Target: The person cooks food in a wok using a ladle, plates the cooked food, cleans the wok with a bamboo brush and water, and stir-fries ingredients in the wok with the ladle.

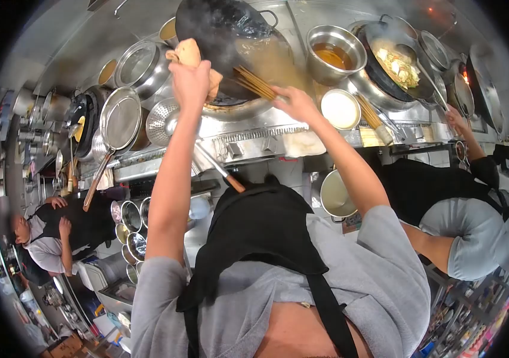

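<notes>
The wok (221, 33), dark and round with a wet sheen inside, sits tilted at the far edge of the worktop (254, 132), above a pale burner ring (239, 111). The left hand (192, 83) is closed on a folded tan cloth (187, 52) at the wok's left side; whether it also grips the rim (the cloth covers that area) cannot be told. The right hand (296, 102) grips the whisk (254, 82), a bundle of thin bamboo strips, with its splayed end over the near part of the wok; contact is not discernible. Steam blurs the wok's right side. Open room lies between the two hands. To the right stand a smooth steel pot (325, 70) of amber liquid and, nearer the front edge, a round white tub (341, 109). A second bamboo bundle (369, 112) lies just beside the tub. To the left, a perforated ladle (160, 122) and a round mesh strainer (121, 118) extend their handles past the front edge. A pale rag (303, 144) rests on that edge, right of centre.
</notes>
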Demonstrator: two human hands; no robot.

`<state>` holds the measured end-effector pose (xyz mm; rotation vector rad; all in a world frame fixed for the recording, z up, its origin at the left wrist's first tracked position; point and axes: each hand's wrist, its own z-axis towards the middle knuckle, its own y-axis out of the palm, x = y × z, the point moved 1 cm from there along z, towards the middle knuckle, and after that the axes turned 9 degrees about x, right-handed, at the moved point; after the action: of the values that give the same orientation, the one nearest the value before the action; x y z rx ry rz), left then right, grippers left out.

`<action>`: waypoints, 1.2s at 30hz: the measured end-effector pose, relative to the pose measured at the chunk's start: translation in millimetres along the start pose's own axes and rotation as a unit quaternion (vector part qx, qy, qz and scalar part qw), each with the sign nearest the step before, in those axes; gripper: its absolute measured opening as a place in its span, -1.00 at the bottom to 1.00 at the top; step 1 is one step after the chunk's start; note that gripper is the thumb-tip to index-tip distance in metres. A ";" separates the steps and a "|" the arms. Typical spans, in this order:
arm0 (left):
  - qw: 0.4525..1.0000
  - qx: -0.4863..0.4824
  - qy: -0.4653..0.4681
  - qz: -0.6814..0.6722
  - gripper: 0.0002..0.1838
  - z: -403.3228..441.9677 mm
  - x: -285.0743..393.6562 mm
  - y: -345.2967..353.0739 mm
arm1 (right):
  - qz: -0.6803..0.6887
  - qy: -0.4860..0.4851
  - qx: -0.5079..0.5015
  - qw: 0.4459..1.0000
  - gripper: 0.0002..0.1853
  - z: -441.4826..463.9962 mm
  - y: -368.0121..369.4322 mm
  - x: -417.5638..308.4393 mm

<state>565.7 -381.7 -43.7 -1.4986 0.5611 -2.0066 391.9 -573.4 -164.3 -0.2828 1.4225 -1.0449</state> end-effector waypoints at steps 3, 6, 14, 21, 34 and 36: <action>0.999 0.009 0.035 0.020 -0.29 4.3 33.0 0.1 | 0.026 -0.019 0.025 0.999 -0.46 15.3 2.8 2.5; 0.998 0.008 0.069 0.014 -0.34 3.1 57.6 1.3 | 0.108 0.068 -0.008 0.992 -0.46 26.3 -8.0 -7.0; 0.987 0.016 0.153 -0.034 -0.43 -43.8 39.0 0.3 | 0.181 0.133 -0.051 0.973 -0.45 35.6 -15.7 -24.2; 0.989 0.058 0.050 -0.124 -0.48 -26.5 -37.1 -5.0 | -0.098 0.028 0.041 0.994 -0.42 -9.5 60.5 62.1; 0.918 0.010 -0.259 -0.302 -0.41 -52.3 -193.8 122.7 | 0.009 0.115 0.219 0.969 -0.53 -63.9 90.3 4.0; 0.902 0.064 -0.270 -0.330 -0.53 -56.5 -183.0 146.7 | 0.107 0.087 0.219 0.966 -0.56 -63.9 89.1 -32.6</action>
<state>578.4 -371.3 -284.5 -2.2420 -0.3559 -1.8672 378.3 -474.2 -219.5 0.2837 1.3002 -1.1903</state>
